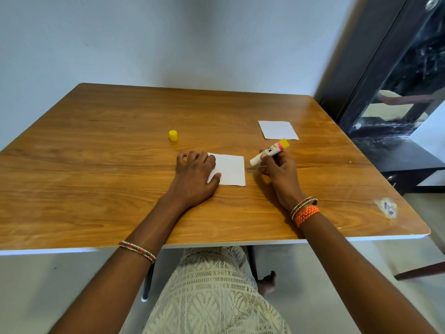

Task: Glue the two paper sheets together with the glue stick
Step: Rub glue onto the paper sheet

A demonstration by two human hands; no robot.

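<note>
Her left hand [195,174] rests curled on the near paper sheet [230,169], pinning its left edge. Just right of it, her right hand [277,169] pinches the uncapped glue stick [269,151], white tip aimed down-left at that sheet. Farther back sit the yellow cap [173,135] and the second sheet [278,130].

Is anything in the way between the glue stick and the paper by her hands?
Nothing visible is. The right hand holds the uncapped glue stick just right of the near paper sheet, with only bare table between. The left hand covers just the sheet's left edge.
</note>
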